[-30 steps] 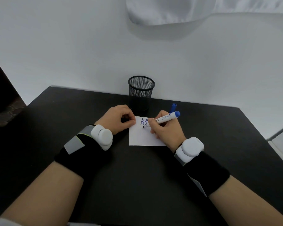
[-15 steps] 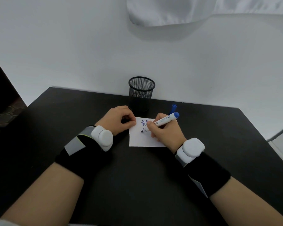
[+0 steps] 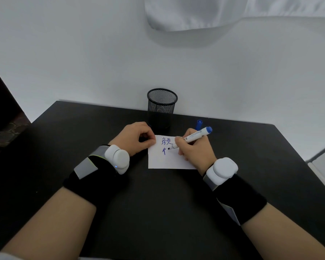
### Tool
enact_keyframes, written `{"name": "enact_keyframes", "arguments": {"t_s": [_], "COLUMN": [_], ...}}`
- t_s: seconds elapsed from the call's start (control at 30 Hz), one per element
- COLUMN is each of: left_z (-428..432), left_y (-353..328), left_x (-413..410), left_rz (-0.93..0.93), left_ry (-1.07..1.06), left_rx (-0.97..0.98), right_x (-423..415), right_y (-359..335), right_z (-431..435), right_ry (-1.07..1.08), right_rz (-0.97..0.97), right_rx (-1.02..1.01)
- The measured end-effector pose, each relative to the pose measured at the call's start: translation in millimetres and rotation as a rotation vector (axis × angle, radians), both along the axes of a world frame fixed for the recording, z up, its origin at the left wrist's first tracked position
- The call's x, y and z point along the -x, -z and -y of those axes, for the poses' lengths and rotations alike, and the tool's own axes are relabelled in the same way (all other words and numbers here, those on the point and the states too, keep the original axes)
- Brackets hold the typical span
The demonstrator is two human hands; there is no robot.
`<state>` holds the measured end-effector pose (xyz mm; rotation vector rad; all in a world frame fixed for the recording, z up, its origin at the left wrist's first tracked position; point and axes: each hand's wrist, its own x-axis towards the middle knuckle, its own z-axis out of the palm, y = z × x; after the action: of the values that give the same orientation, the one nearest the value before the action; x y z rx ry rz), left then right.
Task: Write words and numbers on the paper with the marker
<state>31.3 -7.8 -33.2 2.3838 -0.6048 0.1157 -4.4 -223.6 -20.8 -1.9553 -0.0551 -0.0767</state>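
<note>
A small white paper (image 3: 167, 162) lies on the black table (image 3: 158, 203). It bears one blue character on its top line and a short blue stroke beneath it. My right hand (image 3: 193, 149) grips a white marker (image 3: 192, 136) with a blue end, its tip touching the paper just right of the lower stroke. My left hand (image 3: 137, 137), fingers curled into a loose fist, presses on the paper's upper left corner. The paper's right part is hidden under my right hand.
A black mesh pen cup (image 3: 161, 107) stands at the table's far edge against the white wall. The blue marker cap (image 3: 198, 124) lies behind my right hand. The table's right edge (image 3: 298, 162) runs close to my right wrist.
The marker tip dropped from the top line to a second line and drew a short blue stroke there. My left hand stayed put on the corner.
</note>
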Motion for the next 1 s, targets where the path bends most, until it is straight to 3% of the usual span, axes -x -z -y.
{"name": "enact_keyframes", "arguments": {"t_s": [1.0], "left_z": [-0.4], "left_y": [-2.3], "left_x": [1.0], "left_rz": [-0.028], "left_ry": [-0.006], "left_rx": [-0.017], "right_x": [1.5], "right_y": [-1.5], "right_z": [-2.3], "right_ry": [-0.027], "right_rz": [0.007], "right_rx": [0.078]}}
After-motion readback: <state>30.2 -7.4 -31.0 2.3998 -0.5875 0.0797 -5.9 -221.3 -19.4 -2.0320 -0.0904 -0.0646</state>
